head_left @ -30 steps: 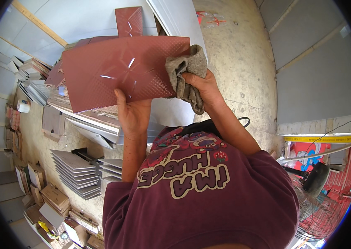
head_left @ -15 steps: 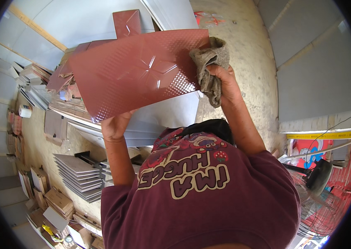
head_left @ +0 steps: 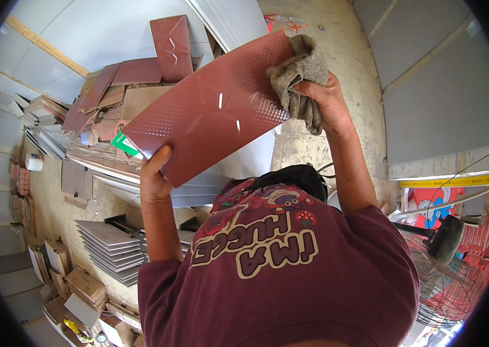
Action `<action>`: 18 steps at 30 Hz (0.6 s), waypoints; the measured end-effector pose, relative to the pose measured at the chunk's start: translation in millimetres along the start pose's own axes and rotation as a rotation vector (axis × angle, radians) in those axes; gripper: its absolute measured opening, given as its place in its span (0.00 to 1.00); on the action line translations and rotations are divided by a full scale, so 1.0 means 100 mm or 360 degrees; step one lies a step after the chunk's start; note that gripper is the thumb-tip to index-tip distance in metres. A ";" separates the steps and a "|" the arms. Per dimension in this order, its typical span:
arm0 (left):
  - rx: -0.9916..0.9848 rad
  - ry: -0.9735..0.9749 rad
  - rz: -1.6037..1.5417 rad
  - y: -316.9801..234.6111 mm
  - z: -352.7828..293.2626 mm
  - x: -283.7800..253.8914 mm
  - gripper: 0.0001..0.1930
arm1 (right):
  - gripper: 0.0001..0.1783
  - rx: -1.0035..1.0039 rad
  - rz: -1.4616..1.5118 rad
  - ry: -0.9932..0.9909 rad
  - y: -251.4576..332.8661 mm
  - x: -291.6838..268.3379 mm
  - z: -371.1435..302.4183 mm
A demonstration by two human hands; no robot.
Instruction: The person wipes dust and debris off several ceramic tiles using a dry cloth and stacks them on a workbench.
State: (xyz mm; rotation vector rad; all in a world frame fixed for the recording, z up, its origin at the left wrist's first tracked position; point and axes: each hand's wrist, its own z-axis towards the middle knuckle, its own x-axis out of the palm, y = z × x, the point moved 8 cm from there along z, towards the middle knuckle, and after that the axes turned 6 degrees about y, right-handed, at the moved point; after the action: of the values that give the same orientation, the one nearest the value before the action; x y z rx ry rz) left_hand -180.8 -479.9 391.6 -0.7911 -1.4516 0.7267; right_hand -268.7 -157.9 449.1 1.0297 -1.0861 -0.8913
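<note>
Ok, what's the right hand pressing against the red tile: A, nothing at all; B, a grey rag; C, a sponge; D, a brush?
B: the right hand bunches a grey rag against the upper corner of the red tile, while the left hand grips its lower edge.

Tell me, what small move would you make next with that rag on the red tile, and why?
Probably draw the rag down across the tile toward the left hand. The right hand presses the rag at the tile's upper right corner only, while the left hand props the lower edge, so most of the dimpled face lies uncovered below it.
</note>
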 end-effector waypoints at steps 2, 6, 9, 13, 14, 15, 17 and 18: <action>0.0031 -0.0040 0.0001 0.06 -0.02 0.07 0.34 | 0.18 -0.0017 -0.0118 -0.0010 0.02 -0.03 0.02; 0.0051 -0.0080 -0.0028 0.18 -0.06 0.13 0.34 | 0.17 -0.0078 -0.0354 -0.0033 0.04 -0.08 0.06; 0.0060 -0.0085 -0.0022 0.20 -0.06 0.16 0.34 | 0.18 -0.0210 -0.0623 -0.0048 0.12 -0.03 0.08; 0.0067 -0.0090 -0.0039 0.22 -0.08 0.17 0.33 | 0.27 -0.0424 -0.1054 -0.0103 0.17 0.07 0.08; 0.0078 -0.0085 -0.0046 0.22 -0.09 0.18 0.33 | 0.28 -0.0497 -0.1147 -0.0117 0.21 0.14 0.07; 0.0078 -0.0086 -0.0062 0.24 -0.10 0.19 0.32 | 0.32 -0.0534 -0.1295 -0.0125 0.27 0.21 0.05; 0.0088 -0.0084 -0.0087 0.24 -0.10 0.17 0.31 | 0.35 -0.0643 -0.1448 -0.0094 0.27 0.35 0.03; 0.0093 -0.0061 -0.0083 0.24 -0.11 0.17 0.31 | 0.37 -0.0697 -0.1524 -0.0078 0.28 0.41 0.01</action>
State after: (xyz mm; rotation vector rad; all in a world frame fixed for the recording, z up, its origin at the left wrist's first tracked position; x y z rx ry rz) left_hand -169.1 -453.3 381.9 -0.6954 -1.4739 0.7444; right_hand -257.9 -188.4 486.4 1.1440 -0.3415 -1.8272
